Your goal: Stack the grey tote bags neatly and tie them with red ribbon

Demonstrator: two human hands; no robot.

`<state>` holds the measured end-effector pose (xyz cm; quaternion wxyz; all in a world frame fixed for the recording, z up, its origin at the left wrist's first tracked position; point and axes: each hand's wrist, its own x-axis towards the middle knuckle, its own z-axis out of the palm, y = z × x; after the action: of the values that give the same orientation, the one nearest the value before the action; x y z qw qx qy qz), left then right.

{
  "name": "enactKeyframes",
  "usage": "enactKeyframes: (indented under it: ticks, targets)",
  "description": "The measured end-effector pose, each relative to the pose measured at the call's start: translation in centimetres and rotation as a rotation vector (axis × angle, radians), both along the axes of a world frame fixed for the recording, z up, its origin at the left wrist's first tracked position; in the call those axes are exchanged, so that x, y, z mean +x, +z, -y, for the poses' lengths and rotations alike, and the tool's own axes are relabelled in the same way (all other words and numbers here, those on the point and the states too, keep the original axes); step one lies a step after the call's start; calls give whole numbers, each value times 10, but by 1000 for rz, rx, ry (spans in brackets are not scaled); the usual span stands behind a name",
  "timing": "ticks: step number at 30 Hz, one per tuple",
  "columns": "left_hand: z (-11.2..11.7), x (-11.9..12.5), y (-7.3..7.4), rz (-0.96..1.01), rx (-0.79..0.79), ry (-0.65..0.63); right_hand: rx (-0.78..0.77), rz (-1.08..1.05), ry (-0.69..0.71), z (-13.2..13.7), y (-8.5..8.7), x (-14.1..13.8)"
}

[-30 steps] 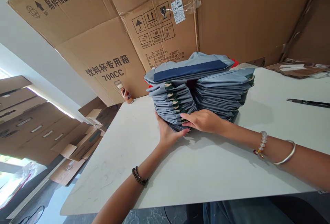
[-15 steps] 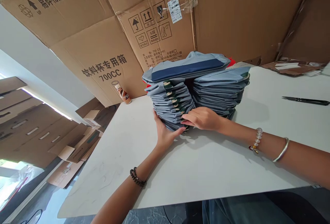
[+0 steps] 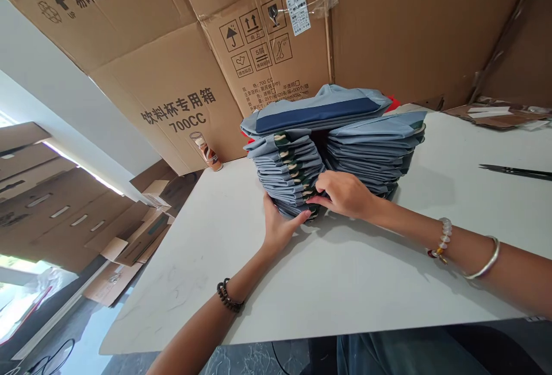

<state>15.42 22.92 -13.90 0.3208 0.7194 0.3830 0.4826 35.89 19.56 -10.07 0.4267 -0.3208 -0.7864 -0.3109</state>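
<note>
A left stack of folded blue-grey fabric pieces [image 3: 276, 173], with dark green patterned edges, stands on the white table [image 3: 241, 271]. My left hand [image 3: 280, 226] grips its lower left side, thumb across the front near the bottom and fingers partly hidden behind. At the patterned front corner, my right hand [image 3: 345, 194] has its fingers curled and thumb pressed against the lower layers; exactly what the fingertips pinch is hidden. To the right stands a second stack of the same folded fabric [image 3: 366, 153]. Across the back lies a folded blue-grey bundle with a navy band [image 3: 319, 115].
Large cardboard boxes [image 3: 401, 30] wall off the table's back. On the right lies a black pair of thread snips or similar slim tool [image 3: 517, 171]. Flattened cardboard [image 3: 495, 116] sits in the back right corner. Open cartons [image 3: 138, 237] are on the floor at left.
My right hand's fingers have curled in more and shifted slightly up and right along the patterned edge. My left hand keeps its grip on the stack. The camera view has shifted a little.
</note>
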Motion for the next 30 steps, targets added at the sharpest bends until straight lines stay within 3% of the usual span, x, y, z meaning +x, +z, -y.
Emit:
enactKeyframes:
  ticks: [3,6,9,11,13,16,23,26,30]
  targets:
    - [4,-4,-7,-54,59,130,-81,-58,9,0,-2,-2]
    - [12,-15,-8,-132,376,339,-69,-56,10,0,-1,-3]
    - [19,-25,2,-329,799,260,-25,-29,5,0,1,-2]
    - [22,-26,12,-460,930,144,-11,-31,0,-1,2,-2]
    - [24,-20,21,-499,938,132,-13,-63,7,-1,1,-2]
    - [28,-6,29,-511,854,220,-31,-122,22,-1,0,-2]
    - [42,18,34,-698,498,378,-171,-132,-52,-4,-5,-4]
    - [39,22,29,-706,494,432,-215,-127,-68,-5,-8,-3]
    - [28,19,16,-715,633,438,-311,-114,-76,-5,-7,-3]
